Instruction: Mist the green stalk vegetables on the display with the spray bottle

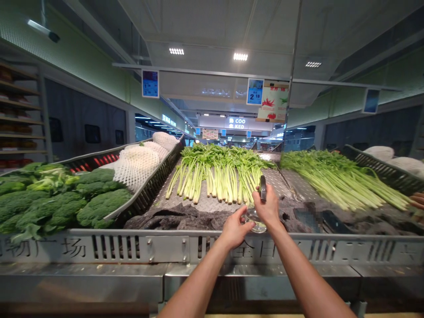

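In the middle, my right hand (267,205) is closed round a clear, rounded bottle (259,227) with a black top (263,187) that looks like a spray head. My left hand (236,227) is at the bottle's left side, thumb and fingers curled about its lower part. Part of the bottle is hidden by my fingers. Just beyond my hands, bunches of celery (221,176) lie in a row on a metal shelf (205,210), stalk ends towards me. A crumpled dark grey cloth (179,218) runs along the shelf's front.
Left are broccoli heads (102,194) and white foam-netted produce (137,161), beside a black slatted divider (152,187). A grey slotted rail (165,247) edges the front. The mirror at right reflects celery (334,181) and part of a hand (418,201). Price signs (255,91) hang above.
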`<state>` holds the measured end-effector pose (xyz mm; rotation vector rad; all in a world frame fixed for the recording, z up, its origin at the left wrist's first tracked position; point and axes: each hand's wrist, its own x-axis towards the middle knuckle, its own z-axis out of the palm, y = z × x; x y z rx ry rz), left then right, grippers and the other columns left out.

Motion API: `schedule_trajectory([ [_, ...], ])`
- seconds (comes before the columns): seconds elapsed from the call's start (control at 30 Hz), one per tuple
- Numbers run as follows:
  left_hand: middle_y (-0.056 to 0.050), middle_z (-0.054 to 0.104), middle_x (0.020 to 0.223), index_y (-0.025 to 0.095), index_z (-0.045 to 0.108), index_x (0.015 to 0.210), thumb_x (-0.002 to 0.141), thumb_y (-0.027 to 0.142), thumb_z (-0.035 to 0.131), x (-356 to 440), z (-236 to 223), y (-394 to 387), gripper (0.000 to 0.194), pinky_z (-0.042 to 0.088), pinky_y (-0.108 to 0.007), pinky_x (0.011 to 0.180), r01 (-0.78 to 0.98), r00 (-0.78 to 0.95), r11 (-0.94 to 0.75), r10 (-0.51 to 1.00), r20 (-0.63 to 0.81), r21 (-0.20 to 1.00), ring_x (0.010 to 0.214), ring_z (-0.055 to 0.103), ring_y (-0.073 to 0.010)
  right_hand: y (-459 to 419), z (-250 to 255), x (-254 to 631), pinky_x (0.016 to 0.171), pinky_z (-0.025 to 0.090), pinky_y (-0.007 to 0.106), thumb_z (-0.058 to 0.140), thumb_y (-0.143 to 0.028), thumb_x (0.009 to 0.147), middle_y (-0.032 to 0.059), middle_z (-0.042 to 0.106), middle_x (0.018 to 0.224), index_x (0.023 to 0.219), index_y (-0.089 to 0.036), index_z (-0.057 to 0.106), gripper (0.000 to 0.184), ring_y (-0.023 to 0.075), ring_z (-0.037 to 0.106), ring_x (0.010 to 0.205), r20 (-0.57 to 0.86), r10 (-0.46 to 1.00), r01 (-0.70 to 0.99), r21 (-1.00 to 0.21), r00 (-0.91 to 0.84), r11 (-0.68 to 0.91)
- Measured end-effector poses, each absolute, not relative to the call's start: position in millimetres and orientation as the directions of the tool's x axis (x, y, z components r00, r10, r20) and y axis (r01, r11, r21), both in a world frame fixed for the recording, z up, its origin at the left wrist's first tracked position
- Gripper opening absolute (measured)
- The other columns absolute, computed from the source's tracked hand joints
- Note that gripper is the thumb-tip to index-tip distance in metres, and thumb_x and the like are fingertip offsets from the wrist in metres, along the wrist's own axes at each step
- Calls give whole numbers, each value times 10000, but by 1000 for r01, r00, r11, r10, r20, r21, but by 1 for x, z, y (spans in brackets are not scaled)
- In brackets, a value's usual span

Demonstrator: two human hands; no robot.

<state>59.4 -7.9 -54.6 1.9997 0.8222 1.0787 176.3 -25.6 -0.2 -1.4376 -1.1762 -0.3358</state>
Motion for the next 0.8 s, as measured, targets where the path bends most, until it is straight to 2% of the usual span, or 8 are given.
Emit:
schedule_trajectory([
  [0.3,-47,552,1060,188,442,1158,619,310,592,42,-47,-12,572,435,-265,738,160,391,-528,810,437,834,795,516,-135,-27,8,161,598,379,278,426,-323,652,33,580,713,829,-168,510,250,163,516,617,794,453,743,-575,406,342],
  [0.5,-52,549,1032,192,478,1112,571,308,639,21,-44,-11,577,438,-275,726,167,365,-525,819,443,834,747,512,-125,-21,6,144,587,385,267,430,-312,660,12,580,670,794,-183,510,202,154,518,593,785,496,725,-579,371,374],
  [0.8,-36,563,992,200,471,1119,578,316,633,13,-53,-7,577,435,-278,743,184,343,-542,817,463,820,744,521,-125,-19,1,134,575,384,255,436,-311,655,7,571,670,836,-170,513,242,137,512,571,771,531,706,-591,351,391],
])
